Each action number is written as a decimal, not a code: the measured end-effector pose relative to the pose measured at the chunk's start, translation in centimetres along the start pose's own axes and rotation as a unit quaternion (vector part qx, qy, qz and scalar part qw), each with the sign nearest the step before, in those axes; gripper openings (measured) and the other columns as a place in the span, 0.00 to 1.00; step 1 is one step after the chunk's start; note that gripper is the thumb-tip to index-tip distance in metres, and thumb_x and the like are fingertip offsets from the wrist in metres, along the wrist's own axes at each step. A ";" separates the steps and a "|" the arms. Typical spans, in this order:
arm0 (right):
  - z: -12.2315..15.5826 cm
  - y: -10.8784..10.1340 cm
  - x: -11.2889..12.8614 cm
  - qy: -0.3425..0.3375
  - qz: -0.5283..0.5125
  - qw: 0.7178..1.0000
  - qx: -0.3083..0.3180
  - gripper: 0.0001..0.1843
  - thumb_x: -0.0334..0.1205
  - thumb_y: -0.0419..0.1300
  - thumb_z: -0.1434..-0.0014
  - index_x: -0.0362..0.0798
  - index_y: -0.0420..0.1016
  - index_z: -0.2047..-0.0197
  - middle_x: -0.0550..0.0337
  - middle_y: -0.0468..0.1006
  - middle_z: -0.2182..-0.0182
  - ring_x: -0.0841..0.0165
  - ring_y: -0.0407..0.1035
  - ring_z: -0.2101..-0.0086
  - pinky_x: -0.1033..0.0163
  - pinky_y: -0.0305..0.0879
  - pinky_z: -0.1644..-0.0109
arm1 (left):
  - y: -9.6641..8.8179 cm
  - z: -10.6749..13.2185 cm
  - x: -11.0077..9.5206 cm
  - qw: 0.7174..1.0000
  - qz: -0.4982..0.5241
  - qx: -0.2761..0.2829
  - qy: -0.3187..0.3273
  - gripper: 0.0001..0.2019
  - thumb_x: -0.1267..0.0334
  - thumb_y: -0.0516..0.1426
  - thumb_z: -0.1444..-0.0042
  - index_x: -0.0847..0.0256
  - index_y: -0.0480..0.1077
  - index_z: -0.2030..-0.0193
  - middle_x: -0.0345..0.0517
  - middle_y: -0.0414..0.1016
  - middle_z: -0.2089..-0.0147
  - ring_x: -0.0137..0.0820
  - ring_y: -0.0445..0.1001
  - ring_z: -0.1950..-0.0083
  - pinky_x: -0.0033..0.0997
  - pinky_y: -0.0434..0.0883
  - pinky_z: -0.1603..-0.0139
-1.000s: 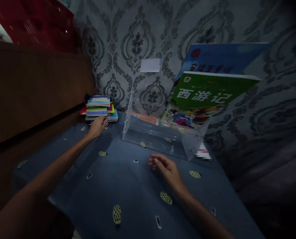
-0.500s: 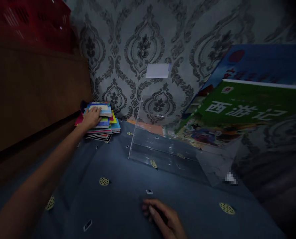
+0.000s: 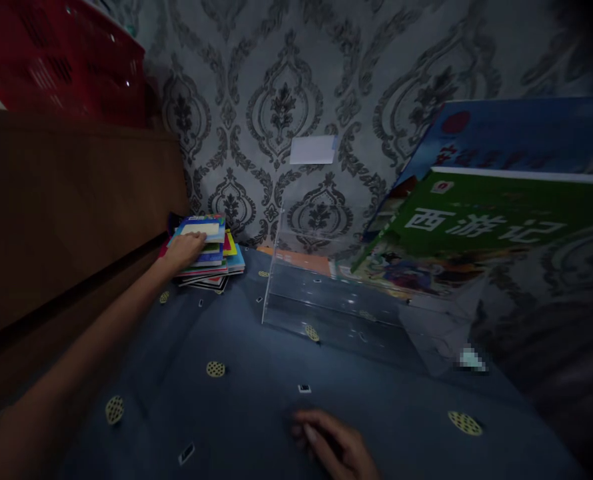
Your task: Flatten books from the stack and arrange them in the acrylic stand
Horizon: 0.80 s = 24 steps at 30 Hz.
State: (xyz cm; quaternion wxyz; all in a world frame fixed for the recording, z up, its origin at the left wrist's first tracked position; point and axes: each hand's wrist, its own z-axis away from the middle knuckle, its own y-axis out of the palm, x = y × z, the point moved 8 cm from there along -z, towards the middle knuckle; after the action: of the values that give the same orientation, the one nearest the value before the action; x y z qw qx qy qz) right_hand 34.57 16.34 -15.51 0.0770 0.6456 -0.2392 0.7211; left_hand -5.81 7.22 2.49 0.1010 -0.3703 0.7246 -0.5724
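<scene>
My left hand [image 3: 185,249] reaches far out to a stack of colourful thin books [image 3: 211,257] at the back left of the table. Its fingers curl on the near side of the stack, at the upper books. My right hand [image 3: 334,445] rests low on the blue dotted tablecloth [image 3: 256,413] near the bottom edge, fingers loosely curled with nothing seen in them. A clear acrylic book stand [image 3: 326,300] sits at the back right and holds a green book [image 3: 476,230] and a blue book [image 3: 516,133], both leaning to the right.
A brown wooden panel [image 3: 66,207] rises along the left side, with a red crate [image 3: 61,60] on top. Grey patterned wallpaper [image 3: 286,100] backs the table, and a small white label [image 3: 312,150] is stuck on it. The scene is dim.
My left hand moved from the table in front of the stack up onto the books. The view came closer and my right hand dropped toward the bottom edge.
</scene>
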 end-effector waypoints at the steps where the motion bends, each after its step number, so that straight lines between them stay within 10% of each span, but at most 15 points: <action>1: 0.0 0.0 0.0 -0.003 0.002 1.000 -0.001 0.29 0.67 0.57 0.43 0.54 0.83 0.55 0.47 0.83 0.62 0.56 0.78 0.63 0.52 0.75 0.56 | -0.2 0.6 -0.3 1.000 -0.003 0.003 0.005 0.14 0.65 0.45 0.33 0.62 0.67 0.48 0.58 0.76 0.49 0.44 0.76 0.49 0.39 0.70 0.53; 17: -0.1 1.2 3.8 -0.085 -0.053 0.994 0.035 0.28 0.64 0.58 0.42 0.46 0.79 0.56 0.51 0.81 0.68 0.63 0.75 0.68 0.58 0.71 0.64 | -0.4 16.1 -8.6 0.996 -0.031 0.044 0.076 0.23 0.79 0.47 0.40 0.67 0.64 0.39 0.65 0.66 0.36 0.49 0.65 0.35 0.46 0.72 0.46; 24: -0.3 1.6 3.8 -0.103 -0.083 0.990 0.046 0.26 0.61 0.60 0.42 0.46 0.78 0.58 0.54 0.80 0.69 0.66 0.73 0.70 0.60 0.69 0.65 | 0.4 23.2 -12.1 0.980 -0.043 0.153 0.116 0.25 0.81 0.44 0.40 0.70 0.63 0.37 0.64 0.65 0.35 0.49 0.64 0.33 0.45 0.73 0.45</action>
State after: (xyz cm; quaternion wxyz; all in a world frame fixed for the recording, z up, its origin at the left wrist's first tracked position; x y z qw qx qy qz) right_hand 33.07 14.31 -12.26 0.0818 0.7373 -0.1580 0.6517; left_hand 15.82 -2.36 -8.79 0.0470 -0.3126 0.6182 -0.7197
